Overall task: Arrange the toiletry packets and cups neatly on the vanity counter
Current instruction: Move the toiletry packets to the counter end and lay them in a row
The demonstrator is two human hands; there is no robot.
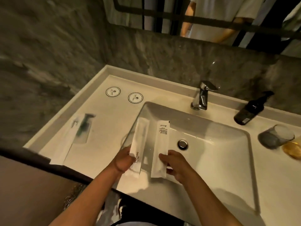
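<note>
My left hand [122,161] grips the lower end of a long white toothbrush packet [139,139] printed "BRUSHING TEETH". My right hand [175,165] holds a second white packet [161,144] with small print near its top. Both packets point away from me, side by side over the left part of the sink basin [219,152]. Two more packets [71,136] lie on the white vanity counter [105,121] at the left, one showing a dark green item. A grey glass cup [275,136] and an amber cup [293,150] stand on the counter at the right.
Two round paper coasters [113,92] [135,97] lie at the back left of the counter. A chrome faucet [202,97] stands behind the basin, a dark pump bottle [250,110] to its right. Grey stone wall and a mirror rise behind.
</note>
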